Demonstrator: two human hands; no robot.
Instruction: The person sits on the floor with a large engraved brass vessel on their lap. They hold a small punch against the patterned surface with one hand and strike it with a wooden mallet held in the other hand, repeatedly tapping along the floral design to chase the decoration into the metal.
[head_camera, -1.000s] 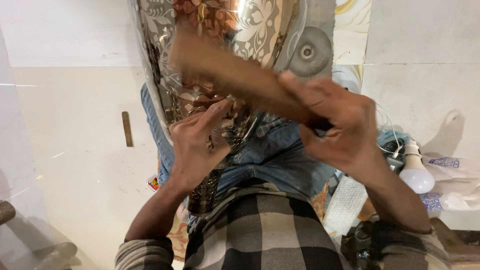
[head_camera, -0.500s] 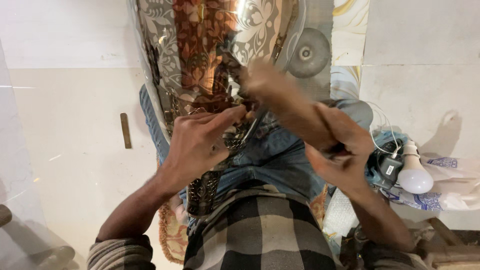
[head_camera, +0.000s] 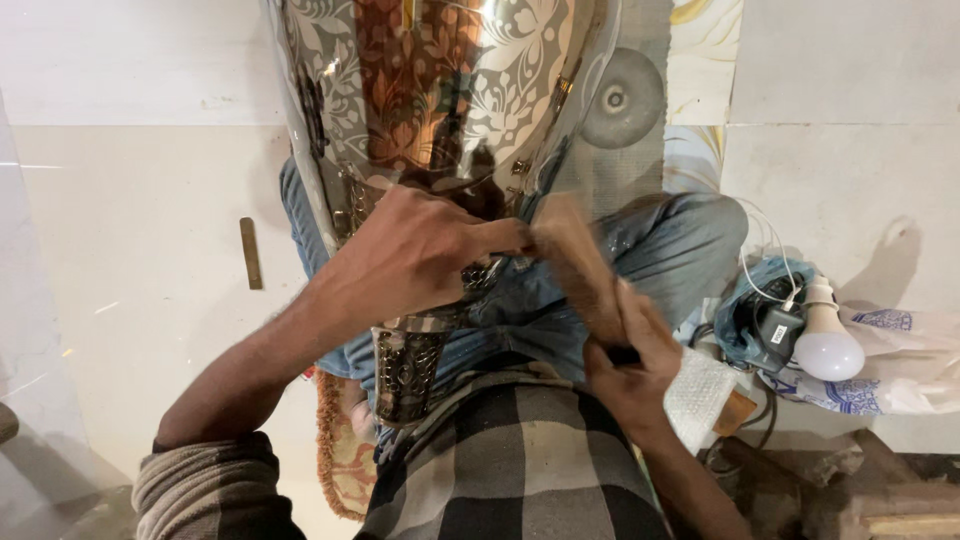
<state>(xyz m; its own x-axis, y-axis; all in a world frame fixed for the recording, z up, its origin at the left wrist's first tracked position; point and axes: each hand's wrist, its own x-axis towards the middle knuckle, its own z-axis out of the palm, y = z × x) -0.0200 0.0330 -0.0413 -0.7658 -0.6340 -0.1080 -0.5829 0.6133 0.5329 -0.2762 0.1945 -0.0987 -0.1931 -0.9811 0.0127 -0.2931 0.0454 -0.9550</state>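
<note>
A large ornate metal piece (head_camera: 440, 90) with floral engraving and a clear plastic cover lies across my lap, its perforated metal end (head_camera: 408, 370) pointing toward me. My left hand (head_camera: 410, 260) grips it at the narrow middle, fingers wrapped over a fitting there. My right hand (head_camera: 625, 365) is closed on the lower end of a brown wooden stick-like tool (head_camera: 575, 260). The tool is blurred and its tip meets my left fingertips. What the tip touches is hidden.
A white light bulb (head_camera: 825, 345) and a black charger (head_camera: 765, 325) with white cable lie at the right on a plastic bag (head_camera: 900, 360). Bubble wrap (head_camera: 700, 395) sits by my right wrist. A small brass strip (head_camera: 250, 253) lies on the pale floor at left.
My right hand swung the wooden tool from pointing up-left down toward the middle of the metal piece. My left hand shifted up and closed over the fitting.
</note>
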